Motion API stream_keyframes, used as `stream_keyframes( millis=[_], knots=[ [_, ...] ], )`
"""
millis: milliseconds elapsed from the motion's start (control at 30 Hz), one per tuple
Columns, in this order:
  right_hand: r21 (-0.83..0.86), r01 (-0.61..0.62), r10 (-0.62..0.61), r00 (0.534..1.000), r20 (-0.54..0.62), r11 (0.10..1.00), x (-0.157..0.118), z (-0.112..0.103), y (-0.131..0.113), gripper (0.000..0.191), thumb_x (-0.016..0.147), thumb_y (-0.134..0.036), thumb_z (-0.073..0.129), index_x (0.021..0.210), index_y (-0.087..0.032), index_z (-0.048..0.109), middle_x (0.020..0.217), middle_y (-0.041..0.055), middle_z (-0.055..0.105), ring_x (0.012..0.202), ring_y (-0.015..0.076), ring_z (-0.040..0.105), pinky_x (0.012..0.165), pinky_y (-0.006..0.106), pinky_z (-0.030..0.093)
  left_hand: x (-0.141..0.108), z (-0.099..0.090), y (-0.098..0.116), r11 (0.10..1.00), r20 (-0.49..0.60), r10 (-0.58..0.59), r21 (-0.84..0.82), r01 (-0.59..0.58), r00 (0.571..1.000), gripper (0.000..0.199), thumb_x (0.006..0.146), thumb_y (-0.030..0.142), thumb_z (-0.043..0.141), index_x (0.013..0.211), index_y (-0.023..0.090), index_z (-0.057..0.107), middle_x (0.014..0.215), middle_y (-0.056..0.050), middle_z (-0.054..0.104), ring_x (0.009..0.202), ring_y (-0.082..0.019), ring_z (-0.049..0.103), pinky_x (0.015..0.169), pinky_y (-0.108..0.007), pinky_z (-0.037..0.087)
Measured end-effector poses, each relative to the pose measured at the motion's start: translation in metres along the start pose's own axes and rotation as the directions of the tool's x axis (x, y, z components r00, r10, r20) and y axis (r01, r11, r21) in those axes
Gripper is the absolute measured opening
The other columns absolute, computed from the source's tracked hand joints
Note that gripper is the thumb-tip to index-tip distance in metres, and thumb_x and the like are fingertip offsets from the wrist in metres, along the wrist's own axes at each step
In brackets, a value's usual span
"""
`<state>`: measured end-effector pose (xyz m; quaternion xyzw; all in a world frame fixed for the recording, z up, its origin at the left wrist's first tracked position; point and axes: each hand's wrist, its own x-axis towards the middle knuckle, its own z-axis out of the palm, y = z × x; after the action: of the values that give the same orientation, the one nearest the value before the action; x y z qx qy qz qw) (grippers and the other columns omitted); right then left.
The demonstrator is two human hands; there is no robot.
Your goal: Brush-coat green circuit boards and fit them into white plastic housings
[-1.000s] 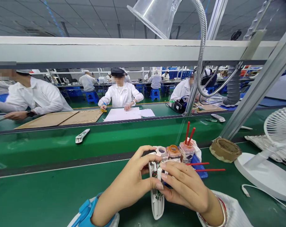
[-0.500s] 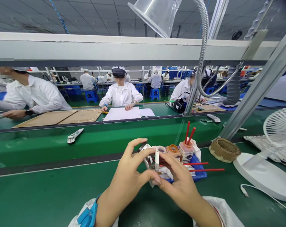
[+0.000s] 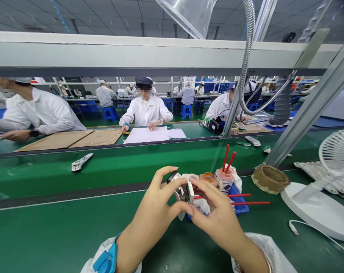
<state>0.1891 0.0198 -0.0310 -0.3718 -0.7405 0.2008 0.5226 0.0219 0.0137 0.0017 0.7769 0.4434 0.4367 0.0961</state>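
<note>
A small white device [image 3: 178, 185] with a black end, with green and red parts showing inside, is between my two hands. My left hand [image 3: 157, 206] grips its body with thumb and fingers. The white cover piece [image 3: 190, 192] on its right side is pinched in my right hand [image 3: 217, 212], at an angle to the body. Both thumbs come close together beneath the device. Behind my right hand lies a blue tray [image 3: 240, 208] with bottles and red sticks.
A brown tape roll [image 3: 270, 178] and a white fan [image 3: 316, 212] stand at the right. A white handle-shaped part [image 3: 81, 162] lies on the green belt [image 3: 47, 176]. Across it, a person in white [image 3: 145, 112] handles white sheets [image 3: 146, 135]. A metal post [image 3: 308, 102] slants at the right.
The white cover piece has tilted, showing more of the device's inside. The handle-shaped part on the belt has shifted left, and another white part has appeared beside the post.
</note>
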Motion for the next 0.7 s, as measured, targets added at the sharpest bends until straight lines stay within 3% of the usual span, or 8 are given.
stream_keyframes(
  millis=[200, 300, 433, 700],
  knots=[
    [0.255, -0.117, 0.08, 0.986, 0.149, 0.96, 0.006, -0.006, 0.002, 0.041, 0.073, -0.009, 0.059, 0.11, -0.027, 0.059, 0.108, 0.0056, 0.06, 0.093, 0.0198, 0.062, 0.08, 0.033, 0.054, 0.0, 0.0, -0.001, 0.993, 0.044, -0.076, -0.092, 0.08, 0.996, 0.038, 0.064, 0.039, 0.073, 0.101, 0.03, 0.065, 0.119, -0.007, 0.045, 0.098, -0.023, 0.057, 0.075, -0.033, 0.056],
    [0.111, -0.034, 0.024, 0.996, 0.091, 0.993, 0.005, -0.005, 0.0, 0.037, 0.073, -0.012, 0.062, 0.107, -0.024, 0.059, 0.103, 0.0057, 0.061, 0.093, 0.0203, 0.061, 0.08, 0.034, 0.052, 0.0, 0.001, -0.002, 0.985, 0.039, -0.116, -0.12, 0.12, 0.992, 0.037, 0.064, 0.038, 0.074, 0.099, 0.028, 0.066, 0.118, -0.008, 0.045, 0.095, -0.022, 0.058, 0.077, -0.034, 0.056],
    [-0.168, 0.153, -0.166, 0.984, -0.066, 0.974, 0.001, -0.001, -0.004, 0.034, 0.073, -0.014, 0.063, 0.106, -0.019, 0.057, 0.1, 0.0073, 0.062, 0.094, 0.0209, 0.059, 0.083, 0.035, 0.049, 0.0, 0.004, -0.004, 0.981, 0.02, -0.134, -0.141, 0.135, 0.991, 0.035, 0.065, 0.031, 0.074, 0.099, 0.03, 0.067, 0.118, -0.005, 0.043, 0.094, -0.02, 0.058, 0.08, -0.034, 0.055],
    [-0.201, 0.153, -0.168, 0.984, -0.059, 0.967, 0.0, -0.005, -0.012, 0.028, 0.077, -0.017, 0.062, 0.105, -0.016, 0.058, 0.096, 0.0068, 0.062, 0.09, 0.0174, 0.059, 0.078, 0.027, 0.049, 0.003, 0.003, -0.004, 0.964, 0.077, -0.146, -0.211, 0.16, 0.986, 0.032, 0.068, 0.026, 0.073, 0.099, 0.034, 0.067, 0.12, -0.003, 0.042, 0.1, -0.02, 0.056, 0.086, -0.032, 0.051]
  ],
)
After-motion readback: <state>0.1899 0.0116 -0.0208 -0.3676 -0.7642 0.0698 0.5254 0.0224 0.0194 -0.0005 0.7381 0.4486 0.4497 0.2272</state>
